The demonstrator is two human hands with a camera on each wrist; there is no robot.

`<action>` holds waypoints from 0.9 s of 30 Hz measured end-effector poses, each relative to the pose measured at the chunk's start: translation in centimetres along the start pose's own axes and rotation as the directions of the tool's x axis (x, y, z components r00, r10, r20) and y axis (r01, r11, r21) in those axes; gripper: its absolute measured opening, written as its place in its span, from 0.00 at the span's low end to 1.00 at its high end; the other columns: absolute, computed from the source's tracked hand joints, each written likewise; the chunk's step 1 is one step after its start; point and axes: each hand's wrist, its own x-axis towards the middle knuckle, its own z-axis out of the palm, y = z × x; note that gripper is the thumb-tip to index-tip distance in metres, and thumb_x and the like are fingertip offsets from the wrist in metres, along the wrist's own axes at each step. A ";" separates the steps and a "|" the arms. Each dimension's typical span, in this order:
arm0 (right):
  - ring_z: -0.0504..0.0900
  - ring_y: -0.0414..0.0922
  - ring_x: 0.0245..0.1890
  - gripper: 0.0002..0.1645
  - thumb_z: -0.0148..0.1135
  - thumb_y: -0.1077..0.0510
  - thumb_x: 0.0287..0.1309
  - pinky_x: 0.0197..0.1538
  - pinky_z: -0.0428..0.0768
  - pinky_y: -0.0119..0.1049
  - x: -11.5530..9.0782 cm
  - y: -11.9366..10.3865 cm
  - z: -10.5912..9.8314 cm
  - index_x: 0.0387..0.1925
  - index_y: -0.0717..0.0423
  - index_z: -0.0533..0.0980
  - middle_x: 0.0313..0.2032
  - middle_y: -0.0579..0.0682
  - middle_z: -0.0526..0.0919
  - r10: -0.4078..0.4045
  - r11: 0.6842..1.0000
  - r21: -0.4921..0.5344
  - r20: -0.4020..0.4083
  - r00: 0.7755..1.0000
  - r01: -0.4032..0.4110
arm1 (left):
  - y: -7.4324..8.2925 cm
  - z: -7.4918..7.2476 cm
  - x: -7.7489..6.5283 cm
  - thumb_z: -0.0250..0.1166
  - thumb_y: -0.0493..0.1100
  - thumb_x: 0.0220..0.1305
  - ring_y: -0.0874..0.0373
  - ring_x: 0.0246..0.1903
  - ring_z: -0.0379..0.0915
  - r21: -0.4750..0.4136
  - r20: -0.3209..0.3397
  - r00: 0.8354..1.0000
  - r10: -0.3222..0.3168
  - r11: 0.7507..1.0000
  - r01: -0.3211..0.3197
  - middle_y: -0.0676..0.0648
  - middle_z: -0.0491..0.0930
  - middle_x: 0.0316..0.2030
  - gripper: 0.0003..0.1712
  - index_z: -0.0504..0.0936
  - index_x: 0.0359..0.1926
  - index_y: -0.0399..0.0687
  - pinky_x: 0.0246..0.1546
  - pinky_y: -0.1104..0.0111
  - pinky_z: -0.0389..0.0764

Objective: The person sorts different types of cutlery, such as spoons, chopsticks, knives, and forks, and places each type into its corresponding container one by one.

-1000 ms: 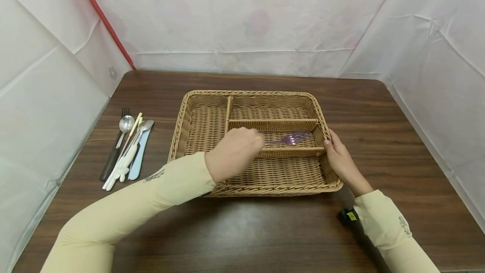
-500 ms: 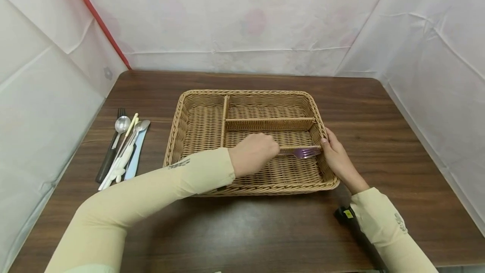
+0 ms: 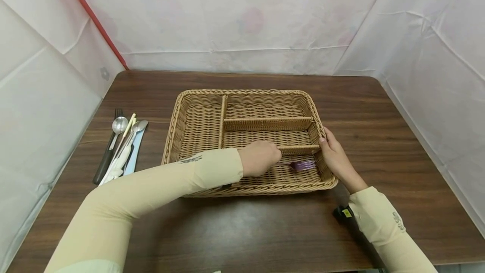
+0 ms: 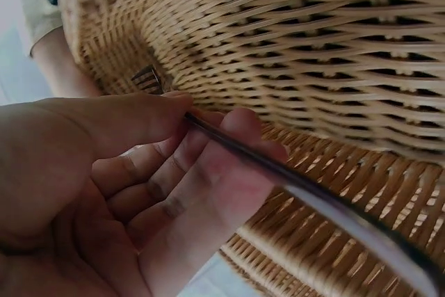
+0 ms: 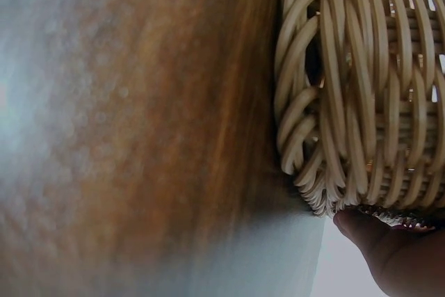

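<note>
A purple metallic fork (image 3: 303,165) is in the front compartment of the wicker basket (image 3: 201,125), its tines toward the right end wall. My left hand (image 3: 260,158) pinches the fork's handle between thumb and fingers, as the left wrist view shows with the dark handle (image 4: 243,151) crossing the fingers. On the right end of the basket, my right hand (image 3: 337,157) grips the rim, thumb on top and the other fingers mostly hidden outside the wall. The right wrist view catches only part of that hand (image 5: 396,248) at the woven edge.
Left of the basket lies a group of cutlery: a black-handled fork (image 3: 106,161), a spoon (image 3: 119,125), a blue-handled piece (image 3: 133,155) and others overlapping. Dividers (image 3: 269,119) split the basket. The dark wooden table (image 3: 227,231) is backed by white curtains (image 3: 227,20).
My left hand has carried the fork from the middle compartment over the divider, forward and down into the front compartment. My right hand keeps its grip on the rim. The view has shifted slightly.
</note>
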 end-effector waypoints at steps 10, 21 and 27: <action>0.47 0.63 0.69 0.32 0.31 0.56 0.75 0.66 0.50 0.59 0.0 -0.2 0.0 0.73 0.64 0.39 0.69 0.70 0.48 0.001 1.000 0.002 0.006 1.000 -0.001 | 0.2 0.9 1.0 0.60 0.26 0.59 0.62 0.26 0.71 -0.001 0.062 0.998 -0.024 1.000 0.024 0.52 0.79 0.29 0.11 0.79 0.29 0.46 0.31 0.75 0.76; 0.47 0.63 0.69 0.32 0.31 0.56 0.75 0.66 0.51 0.59 0.0 -0.2 0.0 0.73 0.63 0.39 0.69 0.70 0.47 0.012 1.000 0.001 0.007 1.000 -0.012 | 0.6 1.5 1.9 0.60 0.31 0.64 0.62 0.28 0.69 0.067 0.129 0.990 -0.057 0.997 0.048 0.51 0.78 0.33 0.07 0.81 0.35 0.46 0.30 0.74 0.75; 0.47 0.63 0.69 0.32 0.31 0.56 0.75 0.66 0.51 0.59 0.0 -0.1 0.0 0.73 0.64 0.39 0.70 0.70 0.47 0.008 1.000 -0.002 0.012 1.000 -0.008 | 0.5 2.1 2.2 0.59 0.33 0.66 0.63 0.24 0.65 0.092 0.147 0.986 -0.074 0.994 0.061 0.51 0.79 0.32 0.07 0.81 0.35 0.48 0.25 0.74 0.71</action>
